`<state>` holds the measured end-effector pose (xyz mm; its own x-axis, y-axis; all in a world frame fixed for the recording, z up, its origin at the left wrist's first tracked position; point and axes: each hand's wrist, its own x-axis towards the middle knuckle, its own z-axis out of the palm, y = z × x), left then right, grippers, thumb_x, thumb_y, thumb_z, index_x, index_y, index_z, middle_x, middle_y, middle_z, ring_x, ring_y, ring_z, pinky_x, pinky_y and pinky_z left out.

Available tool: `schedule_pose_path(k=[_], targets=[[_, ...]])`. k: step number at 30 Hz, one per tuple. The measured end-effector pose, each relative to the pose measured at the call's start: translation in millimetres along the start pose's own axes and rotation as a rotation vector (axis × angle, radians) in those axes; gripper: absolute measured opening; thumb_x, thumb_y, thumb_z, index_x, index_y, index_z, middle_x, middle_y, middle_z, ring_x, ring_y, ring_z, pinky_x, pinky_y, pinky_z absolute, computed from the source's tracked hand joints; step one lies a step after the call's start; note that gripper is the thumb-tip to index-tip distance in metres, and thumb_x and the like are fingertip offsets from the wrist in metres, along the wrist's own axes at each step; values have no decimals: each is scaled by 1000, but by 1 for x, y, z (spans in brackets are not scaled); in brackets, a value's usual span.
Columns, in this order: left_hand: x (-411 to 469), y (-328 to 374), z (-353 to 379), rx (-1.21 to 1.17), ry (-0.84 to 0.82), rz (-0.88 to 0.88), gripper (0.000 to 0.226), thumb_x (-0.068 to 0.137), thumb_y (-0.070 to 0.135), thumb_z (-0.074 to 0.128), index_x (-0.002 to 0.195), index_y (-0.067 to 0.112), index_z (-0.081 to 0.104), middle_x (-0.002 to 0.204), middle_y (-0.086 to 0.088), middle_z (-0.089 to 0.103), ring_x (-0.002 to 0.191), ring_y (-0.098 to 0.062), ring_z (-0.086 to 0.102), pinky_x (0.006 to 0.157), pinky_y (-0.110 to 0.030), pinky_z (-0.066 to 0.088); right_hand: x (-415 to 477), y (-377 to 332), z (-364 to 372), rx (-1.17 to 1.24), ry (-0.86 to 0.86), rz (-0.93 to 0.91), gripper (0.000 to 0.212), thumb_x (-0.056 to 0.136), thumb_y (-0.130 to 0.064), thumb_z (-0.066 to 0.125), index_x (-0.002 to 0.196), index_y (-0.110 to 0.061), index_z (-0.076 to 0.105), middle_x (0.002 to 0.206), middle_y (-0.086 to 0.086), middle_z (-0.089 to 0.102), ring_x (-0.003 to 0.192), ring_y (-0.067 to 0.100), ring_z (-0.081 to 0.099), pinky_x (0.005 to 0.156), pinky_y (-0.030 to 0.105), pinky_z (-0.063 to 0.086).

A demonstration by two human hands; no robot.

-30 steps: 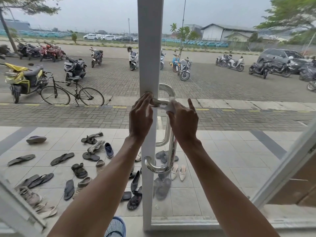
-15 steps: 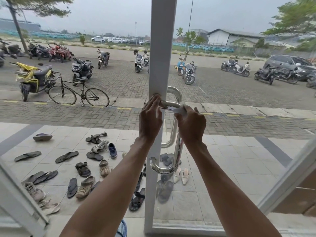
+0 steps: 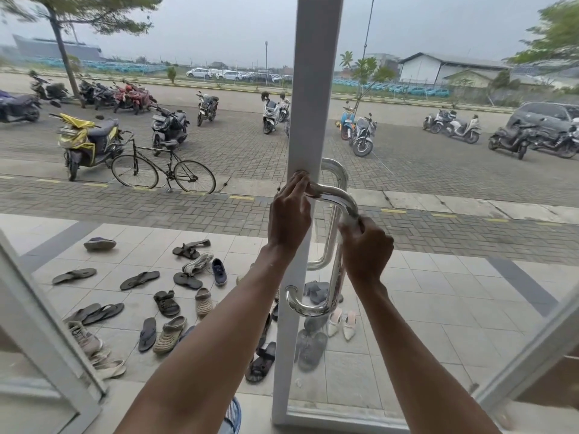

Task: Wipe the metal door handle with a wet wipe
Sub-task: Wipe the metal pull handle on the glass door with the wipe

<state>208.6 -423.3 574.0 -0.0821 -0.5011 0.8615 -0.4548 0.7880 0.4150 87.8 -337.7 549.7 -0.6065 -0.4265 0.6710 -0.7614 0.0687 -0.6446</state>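
A polished metal door handle (image 3: 336,195), a curved tube, is fixed to the white frame (image 3: 313,89) of a glass door. My left hand (image 3: 289,211) grips the handle's upper end where it meets the frame. My right hand (image 3: 366,249) is wrapped around the vertical bar just below the upper bend. A sliver of white wet wipe (image 3: 352,218) shows above its fingers, pressed against the tube. The handle's lower bend (image 3: 308,306) is bare and shiny. A second matching handle (image 3: 329,233) shows through the glass on the outer side.
Through the glass, several sandals and shoes (image 3: 175,296) lie scattered on the tiled porch. Beyond are a bicycle (image 3: 163,170), parked scooters (image 3: 87,139) and a paved lot. White frames (image 3: 47,324) slant in at lower left and lower right.
My right hand with the wipe has slid from the handle's top horizontal part, around the bend and down onto the vertical bar. My left hand stays at the upper end.
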Motion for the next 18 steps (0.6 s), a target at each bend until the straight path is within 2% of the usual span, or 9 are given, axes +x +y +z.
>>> schedule_pose_path(k=[3,5,8,12,14,18], targets=[[-4,7,3,-13,-7,-15,49,81,-14,64,129,-5,63,134,-17,65,128,-28,61,109,-33,48,18,-8,-1,-21,50,-108,37,88,-42,72,108,-11,77,89,11,78,74,27,74,63,25,46],[-6,8,3,-17,-18,-30,50,82,-14,64,131,-5,61,136,-17,64,130,-28,60,110,-34,48,15,-2,3,-16,48,-114,41,88,-43,71,111,-10,75,90,11,78,74,27,74,66,27,50],[-6,7,0,-8,-22,-31,51,82,-14,64,132,-5,60,137,-18,63,130,-29,59,109,-35,49,-3,9,13,34,41,-29,41,86,-41,73,107,-6,75,83,13,78,69,31,73,64,24,44],[-5,5,-3,8,-26,-21,50,83,-13,64,132,-6,60,137,-18,63,130,-29,59,110,-31,47,-34,23,19,29,-43,62,37,81,-34,81,98,-1,75,81,19,77,69,38,74,65,33,54],[-4,3,-3,14,-26,-26,50,83,-13,63,132,-5,60,137,-18,63,131,-28,59,111,-30,46,-42,28,20,11,-104,91,35,81,-33,82,96,-2,76,81,20,76,71,40,73,66,36,54],[-5,5,-3,13,-28,-32,51,83,-13,63,133,-5,60,138,-17,63,131,-28,58,112,-25,42,-29,24,14,-19,-100,87,33,81,-36,81,90,-5,77,79,17,77,71,37,73,64,29,46]])
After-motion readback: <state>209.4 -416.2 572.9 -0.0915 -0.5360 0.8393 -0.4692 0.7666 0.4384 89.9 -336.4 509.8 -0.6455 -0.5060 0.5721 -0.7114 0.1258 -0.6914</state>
